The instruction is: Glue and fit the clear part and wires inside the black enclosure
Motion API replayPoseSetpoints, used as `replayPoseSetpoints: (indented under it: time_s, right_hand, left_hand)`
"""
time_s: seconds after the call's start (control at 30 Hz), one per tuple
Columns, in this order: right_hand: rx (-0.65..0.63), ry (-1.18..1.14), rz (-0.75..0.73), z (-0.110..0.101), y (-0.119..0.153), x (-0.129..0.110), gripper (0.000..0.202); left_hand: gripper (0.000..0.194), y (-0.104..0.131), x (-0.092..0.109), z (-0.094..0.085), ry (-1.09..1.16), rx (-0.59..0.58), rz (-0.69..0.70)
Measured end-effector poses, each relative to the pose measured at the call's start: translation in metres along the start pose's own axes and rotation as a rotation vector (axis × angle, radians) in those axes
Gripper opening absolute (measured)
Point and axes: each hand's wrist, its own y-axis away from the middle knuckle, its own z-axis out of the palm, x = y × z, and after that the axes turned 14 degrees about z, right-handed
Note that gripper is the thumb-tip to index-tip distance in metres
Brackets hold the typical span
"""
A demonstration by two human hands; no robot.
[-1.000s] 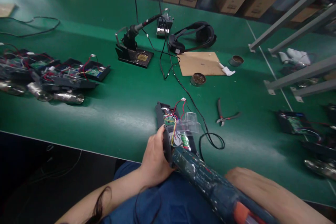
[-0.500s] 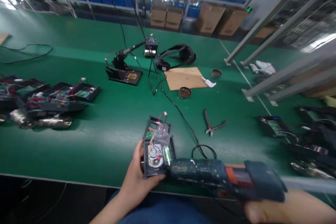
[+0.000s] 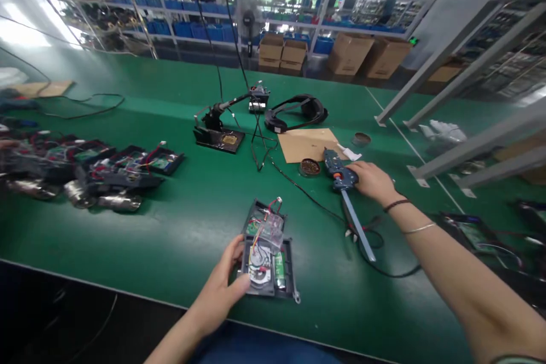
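Observation:
My left hand (image 3: 222,287) holds the near left edge of an open black device housing (image 3: 268,250) that lies flat on the green table (image 3: 191,222). Inside it I see a circuit board, coloured wires and a clear plastic piece. My right hand (image 3: 372,180) is stretched out to the right and closed on the handle of a blue hand tool (image 3: 339,173) with a red button. The tool lies on the table beside a brown cardboard sheet (image 3: 309,143), and its long grey-blue bar (image 3: 357,227) points back toward me.
Far centre stand a soldering iron holder (image 3: 217,136), a black headset (image 3: 294,114) and two small round tins (image 3: 309,167). Several similar open devices (image 3: 106,173) are piled at the left. Black cables cross the middle. Metal frame bars (image 3: 469,153) and more devices are at the right.
The housing has gone from tilted in my left hand to flat on the table. My right hand has carried the blue tool from near my lap out to the cardboard sheet.

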Motion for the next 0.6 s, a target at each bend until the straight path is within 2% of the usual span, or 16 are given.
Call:
replayPoseSetpoints:
  time_s: [0.1, 0.17, 0.23, 0.27, 0.33, 0.4, 0.43, 0.47, 0.53, 0.6]
  right_hand:
    - [0.007, -0.018, -0.049, -0.004, 0.006, -0.019, 0.035]
    - [0.028, -0.071, -0.073, -0.012, 0.026, -0.047, 0.038]
    - [0.002, -0.159, -0.109, -0.023, 0.055, -0.085, 0.034]
    - [-0.051, -0.218, -0.152, -0.028, 0.071, -0.106, 0.03]
    - [-0.291, -0.466, -0.269, -0.034, 0.099, -0.148, 0.029]
    - [-0.44, -0.567, -0.317, -0.036, 0.119, -0.18, 0.031]
    - [-0.47, -0.586, -0.311, -0.035, 0.126, -0.191, 0.03]
    - [-0.453, -0.592, -0.285, -0.034, 0.13, -0.198, 0.027]
    - [-0.316, -0.596, -0.212, -0.033, 0.133, -0.206, 0.022]
    - [-0.197, -0.579, -0.178, -0.034, 0.135, -0.207, 0.027]
  left_hand:
    - [0.071, -0.007, 0.002, -0.001, 0.099, 0.073, 0.021]
    - [0.06, -0.014, 0.004, 0.001, 0.142, 0.14, -0.018]
    - [0.052, -0.022, 0.006, 0.004, 0.162, 0.197, -0.057]
    - [0.049, -0.026, 0.008, 0.006, 0.164, 0.214, -0.072]
    - [0.048, -0.032, 0.011, 0.01, 0.169, 0.224, -0.09]
    - [0.05, -0.037, 0.017, 0.014, 0.178, 0.219, -0.093]
    - [0.05, -0.038, 0.02, 0.015, 0.181, 0.213, -0.09]
    - [0.05, -0.039, 0.023, 0.016, 0.182, 0.208, -0.084]
    - [0.047, -0.04, 0.027, 0.017, 0.183, 0.205, -0.071]
    - [0.041, -0.041, 0.028, 0.017, 0.186, 0.209, -0.06]
